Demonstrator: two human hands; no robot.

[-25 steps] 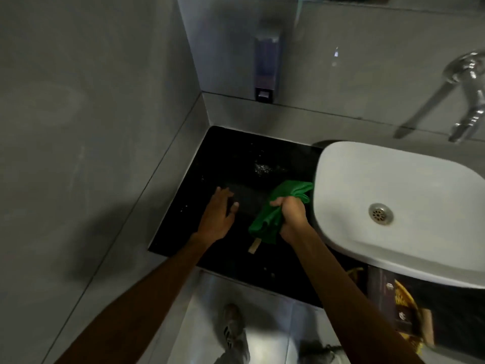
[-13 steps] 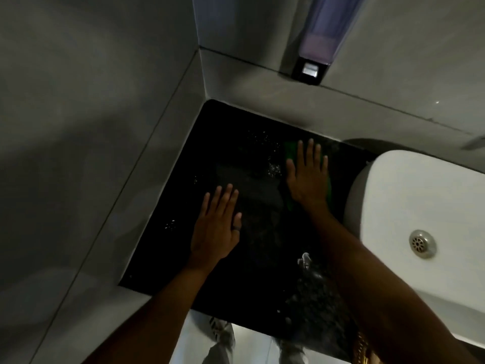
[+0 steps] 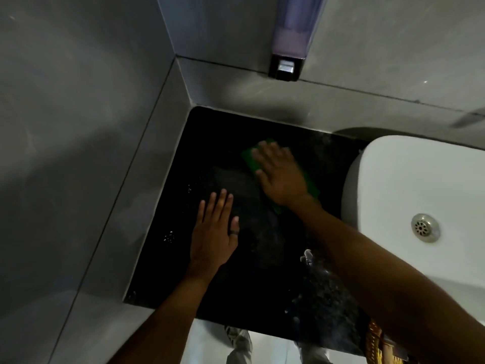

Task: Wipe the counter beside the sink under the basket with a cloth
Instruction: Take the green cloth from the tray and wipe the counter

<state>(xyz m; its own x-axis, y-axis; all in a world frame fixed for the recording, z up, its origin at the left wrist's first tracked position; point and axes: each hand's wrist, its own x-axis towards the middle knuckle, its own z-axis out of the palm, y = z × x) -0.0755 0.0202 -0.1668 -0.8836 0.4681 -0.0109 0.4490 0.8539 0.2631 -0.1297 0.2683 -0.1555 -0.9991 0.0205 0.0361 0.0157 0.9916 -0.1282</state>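
Observation:
A black speckled counter [image 3: 225, 292] fills the corner left of the white sink [image 3: 409, 195]. A green cloth [image 3: 249, 158] lies flat on the counter toward its back. My right hand [image 3: 282, 174] presses flat on the cloth, fingers spread and pointing to the far wall; most of the cloth is hidden under the palm. My left hand [image 3: 215, 232] rests flat on the bare counter nearer to me, left of the cloth, with a dark ring on the thumb. No basket is in view.
Grey tiled walls close the counter on the left and at the back. A soap dispenser [image 3: 290, 43] hangs on the back wall above the counter. The sink drain [image 3: 425, 227] shows at right. A patterned yellow item [image 3: 378, 342] sits at the counter's near right edge.
A second ago my right hand held the bunched cloth above the counter. It has since laid the cloth flat and slid it leftward along the back. My left hand stays flat.

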